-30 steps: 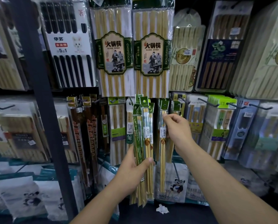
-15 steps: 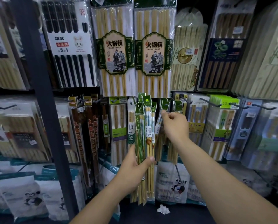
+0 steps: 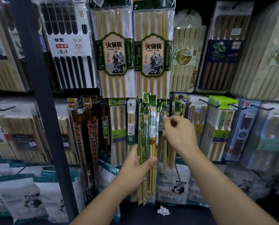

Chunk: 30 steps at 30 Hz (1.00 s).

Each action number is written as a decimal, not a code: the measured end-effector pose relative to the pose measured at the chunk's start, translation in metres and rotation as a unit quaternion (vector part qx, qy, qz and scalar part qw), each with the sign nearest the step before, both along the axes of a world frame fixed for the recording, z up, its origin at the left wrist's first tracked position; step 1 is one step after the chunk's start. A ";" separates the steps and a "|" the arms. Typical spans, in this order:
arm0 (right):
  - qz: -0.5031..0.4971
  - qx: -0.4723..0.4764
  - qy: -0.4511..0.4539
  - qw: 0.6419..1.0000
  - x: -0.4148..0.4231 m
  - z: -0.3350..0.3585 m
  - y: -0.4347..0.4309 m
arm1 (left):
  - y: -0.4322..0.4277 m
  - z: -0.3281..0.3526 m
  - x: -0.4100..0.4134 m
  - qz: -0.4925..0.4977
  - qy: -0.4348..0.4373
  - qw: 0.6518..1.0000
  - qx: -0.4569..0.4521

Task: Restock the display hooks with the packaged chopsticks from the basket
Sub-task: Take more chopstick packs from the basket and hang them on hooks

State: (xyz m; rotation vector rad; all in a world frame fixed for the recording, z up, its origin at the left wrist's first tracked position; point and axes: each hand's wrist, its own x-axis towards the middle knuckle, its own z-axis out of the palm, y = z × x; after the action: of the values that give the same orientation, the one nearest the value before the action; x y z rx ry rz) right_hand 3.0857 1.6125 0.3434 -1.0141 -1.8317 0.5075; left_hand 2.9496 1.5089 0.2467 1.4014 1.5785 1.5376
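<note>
Right hand point(image 3: 179, 133): fingers point(image 3: 165, 118) curled by the green headers of the hung packs point(image 3: 164, 106) — too blurry to tell if they pinched one
Left hand point(image 3: 135, 166): thumb clamped across a bundle of chopstick packs point(image 3: 149, 127), held upright before the display hooks point(image 3: 208, 103)
Handling: looked light, stiff sticks, slick film — I'd have grabbed the card header by its hole

In dim light, a dark upright post point(image 3: 43, 111) stands at left.

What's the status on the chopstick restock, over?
Left hand grips the chopstick bundle. Right hand up at the hanging packs, grip unclear, blurred. Nothing in the way.
</note>
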 end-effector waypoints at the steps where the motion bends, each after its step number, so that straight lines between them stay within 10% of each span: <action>1: 0.077 -0.029 0.068 0.994 0.000 0.002 -0.007 | 0.000 0.001 0.002 -0.001 -0.001 1.000 0.003; 30: 0.195 -0.279 0.292 0.894 -0.001 -0.008 0.004 | -0.020 -0.003 0.008 -0.023 -0.131 0.991 -0.011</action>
State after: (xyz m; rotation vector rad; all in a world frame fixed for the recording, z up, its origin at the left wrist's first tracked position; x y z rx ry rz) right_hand 3.0842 1.6160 0.3351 -0.7201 -1.3479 1.4793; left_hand 2.9577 1.4887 0.2435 1.1618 1.3905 1.5979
